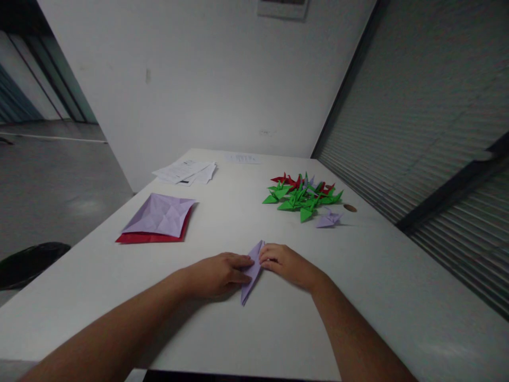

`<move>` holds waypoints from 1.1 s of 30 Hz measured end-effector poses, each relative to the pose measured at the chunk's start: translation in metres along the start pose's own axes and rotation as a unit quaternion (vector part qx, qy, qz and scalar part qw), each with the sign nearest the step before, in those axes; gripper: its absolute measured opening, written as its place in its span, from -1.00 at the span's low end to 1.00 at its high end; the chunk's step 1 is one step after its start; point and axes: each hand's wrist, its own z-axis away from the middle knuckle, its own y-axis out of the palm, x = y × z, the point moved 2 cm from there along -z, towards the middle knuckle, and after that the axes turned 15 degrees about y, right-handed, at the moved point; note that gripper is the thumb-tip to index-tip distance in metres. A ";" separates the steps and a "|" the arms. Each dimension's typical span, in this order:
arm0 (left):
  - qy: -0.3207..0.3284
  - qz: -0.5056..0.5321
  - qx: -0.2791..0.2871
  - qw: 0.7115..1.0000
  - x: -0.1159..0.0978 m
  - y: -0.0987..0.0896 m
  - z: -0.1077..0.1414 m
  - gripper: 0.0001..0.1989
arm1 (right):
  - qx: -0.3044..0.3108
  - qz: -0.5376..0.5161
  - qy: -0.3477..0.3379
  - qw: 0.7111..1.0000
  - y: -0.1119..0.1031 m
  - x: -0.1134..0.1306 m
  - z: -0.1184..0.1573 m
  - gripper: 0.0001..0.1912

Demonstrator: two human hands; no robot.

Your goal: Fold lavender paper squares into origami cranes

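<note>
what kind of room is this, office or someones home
Probably an office or meeting room: a plain white table against a bare wall, window blinds on the right, and printed papers at the table's far end.

Beyond the fingers, far right: heap of small folded green and red paper cranes (304,196), w/ one folded lilac paper crane (328,218) at its near edge and a small round brown disc (350,208) just beside. Far left of the fingers: creased lilac paper square (159,214) atop red paper sheet (153,236). Further back: loose white printed papers (186,172). All on white tabletop (389,286).
</note>
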 end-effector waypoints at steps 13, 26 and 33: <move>0.017 0.023 -0.003 1.000 -0.010 -0.010 -0.007 -0.79 | -0.085 0.051 0.057 0.993 0.015 -0.006 -0.009 -0.88; 0.026 0.042 -0.002 0.999 -0.008 -0.009 -0.002 -0.66 | -0.096 0.048 0.076 0.991 0.016 -0.004 -0.009 -0.88; 0.048 0.062 -0.001 0.997 -0.008 -0.012 0.000 -0.66 | -0.118 0.055 0.066 0.989 0.019 -0.010 -0.010 -0.88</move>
